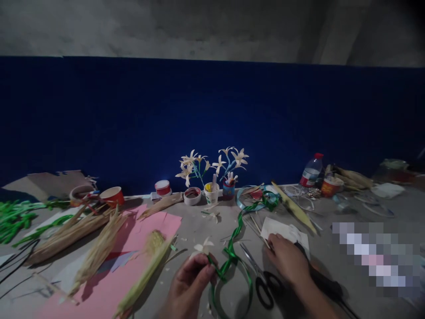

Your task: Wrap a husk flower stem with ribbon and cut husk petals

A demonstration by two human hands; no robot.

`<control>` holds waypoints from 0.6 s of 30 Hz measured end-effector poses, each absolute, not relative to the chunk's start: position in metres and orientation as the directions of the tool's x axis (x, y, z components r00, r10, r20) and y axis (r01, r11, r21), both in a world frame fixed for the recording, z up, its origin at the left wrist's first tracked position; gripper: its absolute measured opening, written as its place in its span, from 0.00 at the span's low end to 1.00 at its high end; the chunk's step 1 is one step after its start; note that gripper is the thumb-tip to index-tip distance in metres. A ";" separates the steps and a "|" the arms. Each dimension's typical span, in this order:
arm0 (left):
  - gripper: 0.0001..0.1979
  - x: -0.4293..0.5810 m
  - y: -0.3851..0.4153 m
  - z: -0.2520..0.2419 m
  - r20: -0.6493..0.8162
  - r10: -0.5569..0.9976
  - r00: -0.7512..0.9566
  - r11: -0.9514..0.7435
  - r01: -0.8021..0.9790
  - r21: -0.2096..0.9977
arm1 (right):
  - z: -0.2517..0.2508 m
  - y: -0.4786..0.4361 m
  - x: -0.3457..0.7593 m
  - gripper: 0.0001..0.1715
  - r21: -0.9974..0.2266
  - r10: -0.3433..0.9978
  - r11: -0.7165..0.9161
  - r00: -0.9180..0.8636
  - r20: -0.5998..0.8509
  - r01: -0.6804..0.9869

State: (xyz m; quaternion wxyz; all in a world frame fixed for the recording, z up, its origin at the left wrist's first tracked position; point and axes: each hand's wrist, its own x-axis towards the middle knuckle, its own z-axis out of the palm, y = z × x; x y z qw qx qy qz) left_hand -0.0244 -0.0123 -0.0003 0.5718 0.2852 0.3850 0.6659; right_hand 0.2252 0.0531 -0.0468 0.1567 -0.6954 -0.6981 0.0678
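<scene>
Left hand [191,283] pinches a white flower [203,246] against green ribbon [232,248], wrapping by the look. Right hand [287,259] lies on the sticks [257,227]; grip unclear. Picking one needs a fine pinch.

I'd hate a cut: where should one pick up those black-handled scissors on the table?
Take the black-handled metal scissors by their two loop handles, coming from the person's side. They lie flat, blades pointing away, and the loops sit nearest, just beside the right hand.
</scene>
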 end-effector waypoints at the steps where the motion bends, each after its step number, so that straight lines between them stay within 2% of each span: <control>1: 0.14 -0.025 -0.013 0.000 -0.060 0.982 -0.178 -0.048 -0.547 0.835 | -0.050 0.058 0.227 0.06 -0.278 0.994 -0.009 0.039 0.104 0.960; 4: 0.14 -0.027 -0.012 -0.002 -0.052 0.986 -0.160 -0.046 -0.557 0.829 | -0.054 0.063 0.227 0.10 -0.239 0.995 -0.059 0.075 0.059 0.969; 7: 0.14 -0.029 -0.009 -0.006 -0.052 0.990 -0.130 -0.031 -0.562 0.827 | -0.051 0.065 0.230 0.11 -0.291 0.994 -0.069 0.089 0.057 0.954; 14: 0.15 -0.025 0.001 -0.007 -0.067 0.995 -0.076 0.012 -0.568 0.823 | -0.062 0.068 0.242 0.07 -0.650 0.983 0.067 0.061 0.171 0.757; 18: 0.16 -0.021 0.004 -0.006 -0.081 0.994 -0.067 0.029 -0.571 0.820 | -0.062 0.063 0.239 0.15 -0.752 0.959 0.134 0.106 0.262 0.645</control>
